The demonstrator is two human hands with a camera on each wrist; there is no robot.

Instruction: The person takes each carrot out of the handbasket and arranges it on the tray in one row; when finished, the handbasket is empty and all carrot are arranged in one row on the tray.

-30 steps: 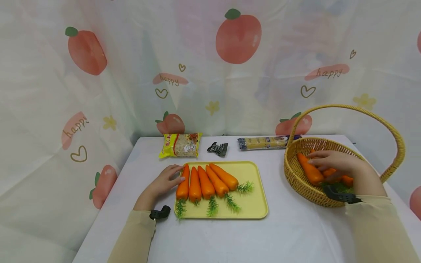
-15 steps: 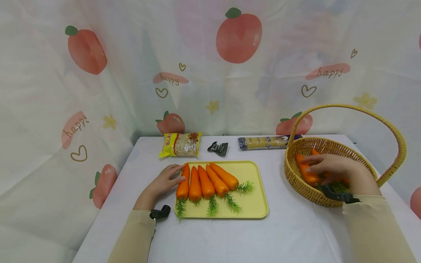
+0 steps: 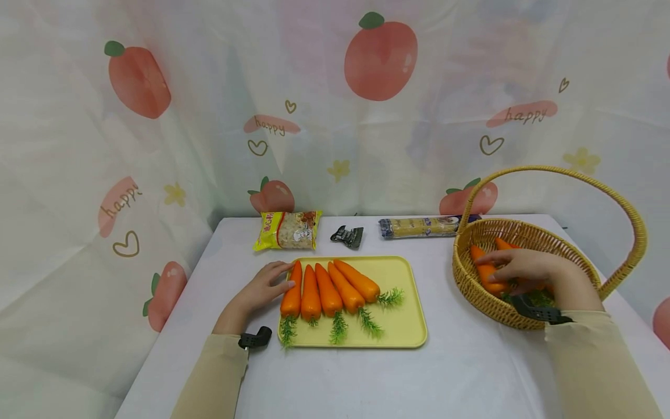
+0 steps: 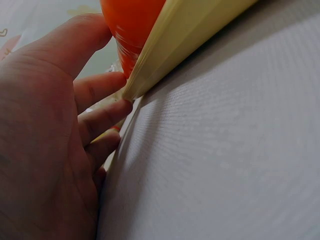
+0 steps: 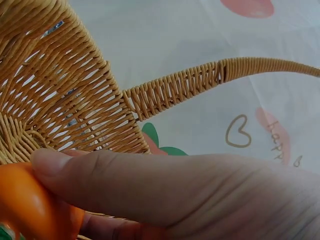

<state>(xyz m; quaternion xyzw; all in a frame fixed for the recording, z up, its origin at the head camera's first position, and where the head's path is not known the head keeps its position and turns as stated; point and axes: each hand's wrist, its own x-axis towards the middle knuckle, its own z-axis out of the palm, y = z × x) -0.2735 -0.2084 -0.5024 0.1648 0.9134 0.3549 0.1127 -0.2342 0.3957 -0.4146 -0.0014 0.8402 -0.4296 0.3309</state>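
Note:
Several orange carrots with green tops lie side by side on a pale yellow tray (image 3: 398,331). My left hand (image 3: 256,293) rests at the tray's left edge, with relaxed fingers. In the left wrist view its thumb lies along the leftmost carrot (image 4: 131,22) and its fingertips meet the tray's rim. On the right, my right hand (image 3: 539,269) reaches into a wicker basket (image 3: 473,297) and grips a carrot (image 3: 488,274). The right wrist view shows the thumb pressed on that carrot (image 5: 35,205) while the fingers go behind it. More carrots sit under this hand, partly hidden.
Behind the tray are a yellow bag of dry food (image 3: 288,231), a small dark packet (image 3: 347,237) and a long pack of noodles (image 3: 419,227). The basket's tall arched handle (image 3: 630,215) rises over the right forearm. A printed curtain (image 3: 324,145) closes off the back.
My right hand has shifted slightly left within the basket and closed on the left carrot, which has moved a little. The left hand and the tray have stayed put.

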